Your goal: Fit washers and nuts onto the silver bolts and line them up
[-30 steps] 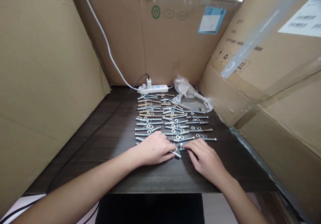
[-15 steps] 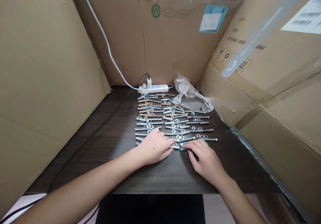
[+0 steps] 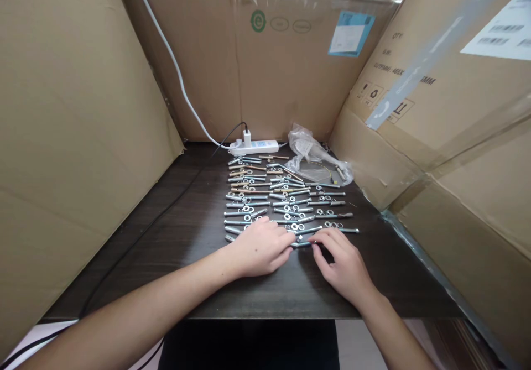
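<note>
Near the front of the rows of hardware, a thin metal bolt [image 3: 302, 244] spans the gap between my hands, lying low at the tabletop. My left hand [image 3: 263, 248] is closed, palm down, its fingertips pinching around the bolt's left end, which they hide. At the opposite end, the thumb and fingers of my right hand [image 3: 342, 259] close on the bolt. A small nut [image 3: 300, 238] lies just behind it. Beyond my hands are several rows of bolts, metal sleeves, nuts and washers, among them a hex nut [image 3: 294, 227] and a long bolt [image 3: 348, 230].
A white power strip [image 3: 265, 147] with a plugged-in charger stands at the back, beside a clear plastic bag [image 3: 309, 149]. Cardboard walls [image 3: 282, 82] enclose the dark table [image 3: 157, 248] on three sides. A black cable [image 3: 166, 201] crosses its left part.
My right hand has shifted slightly right. The separate pieces seen at my two hands now appear as one bolt line between them. My left hand has turned a little and moved slightly toward me.
</note>
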`<state>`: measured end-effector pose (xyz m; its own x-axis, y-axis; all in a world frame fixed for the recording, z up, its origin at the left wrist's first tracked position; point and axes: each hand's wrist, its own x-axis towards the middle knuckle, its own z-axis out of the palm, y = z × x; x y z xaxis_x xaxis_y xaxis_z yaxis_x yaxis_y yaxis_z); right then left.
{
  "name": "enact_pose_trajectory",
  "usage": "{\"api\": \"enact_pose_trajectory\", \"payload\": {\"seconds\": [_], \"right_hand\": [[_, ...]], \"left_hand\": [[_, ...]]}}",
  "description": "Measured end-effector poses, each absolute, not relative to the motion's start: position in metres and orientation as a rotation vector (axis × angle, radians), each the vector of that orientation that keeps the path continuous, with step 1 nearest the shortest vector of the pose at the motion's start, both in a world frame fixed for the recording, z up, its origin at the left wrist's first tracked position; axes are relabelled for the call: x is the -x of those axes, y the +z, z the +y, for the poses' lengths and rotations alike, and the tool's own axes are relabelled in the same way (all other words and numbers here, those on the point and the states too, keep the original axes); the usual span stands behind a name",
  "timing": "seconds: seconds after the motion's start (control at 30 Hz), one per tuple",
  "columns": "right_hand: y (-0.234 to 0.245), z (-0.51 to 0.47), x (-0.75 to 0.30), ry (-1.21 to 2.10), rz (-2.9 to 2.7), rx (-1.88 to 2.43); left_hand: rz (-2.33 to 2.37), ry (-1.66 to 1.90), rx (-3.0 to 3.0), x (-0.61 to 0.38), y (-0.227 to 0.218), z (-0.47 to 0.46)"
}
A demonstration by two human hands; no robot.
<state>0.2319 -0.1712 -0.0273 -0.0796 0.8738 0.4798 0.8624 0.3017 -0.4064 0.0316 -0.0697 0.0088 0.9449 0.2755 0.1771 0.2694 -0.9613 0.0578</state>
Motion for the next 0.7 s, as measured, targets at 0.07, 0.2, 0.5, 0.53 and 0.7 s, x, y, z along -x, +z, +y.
{"api": "enact_pose_trajectory", "payload": {"seconds": [0.07, 0.2, 0.5, 0.53, 0.7], "right_hand": [[-0.028, -0.171, -0.234, 0.027, -1.856, 1.539], [-0.028, -0.171, -0.236, 0.058, -1.797, 1.556], [-0.026, -0.172, -0.241, 0.098, -1.701, 1.56], [-0.026, -0.172, -0.241, 0.106, -1.698, 1.563], [-0.027, -0.172, -0.241, 0.123, -1.673, 1.571]], "left_hand": [[0.301, 0.258, -3.084, -0.035, 0.01, -0.077], [0.069, 0.249, -3.11, -0.051, 0.004, -0.095], [0.02, 0.265, -3.172, -0.082, -0.015, -0.103], [0.021, 0.272, -3.175, -0.081, -0.014, -0.102], [0.06, 0.288, -3.181, -0.077, -0.01, -0.099]]}}
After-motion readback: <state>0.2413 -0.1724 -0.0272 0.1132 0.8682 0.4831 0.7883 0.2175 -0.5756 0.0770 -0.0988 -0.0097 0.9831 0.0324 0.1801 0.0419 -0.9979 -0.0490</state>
